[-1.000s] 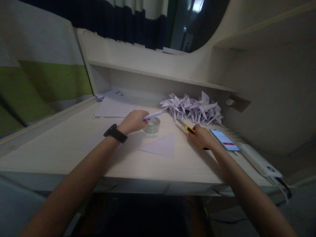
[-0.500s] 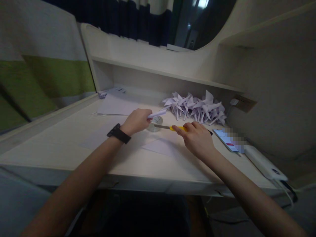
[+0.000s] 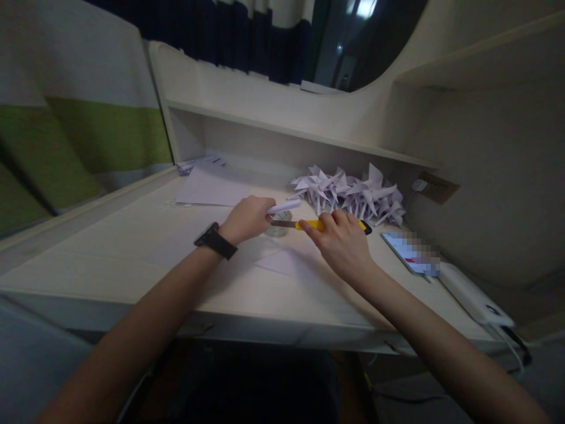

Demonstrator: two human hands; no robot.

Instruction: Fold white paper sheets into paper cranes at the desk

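My left hand (image 3: 249, 219), with a black watch on its wrist, is closed on a rolled white paper tube (image 3: 285, 206) that points to the right. My right hand (image 3: 344, 241) grips a yellow utility knife (image 3: 314, 224). Its bare blade reaches left, close to the fingertips of my left hand, just below the tube; I cannot tell whether it touches anything. Beneath the blade, a roll of clear tape (image 3: 279, 228) lies on the desk, partly hidden by my left hand. In front of it lies a piece of white paper (image 3: 286, 261).
Several white paper pinwheels (image 3: 348, 188) are heaped at the back right of the desk (image 3: 132, 259). White sheets (image 3: 209, 184) lie at the back left. On the right are a phone (image 3: 404, 252) and a white power strip (image 3: 474, 294) with cables. A shelf (image 3: 282, 132) spans the back.
My right hand has shifted a little left and up with the utility knife, bringing the blade nearer my left fingers. The paper tube stays held; the view has moved slightly.
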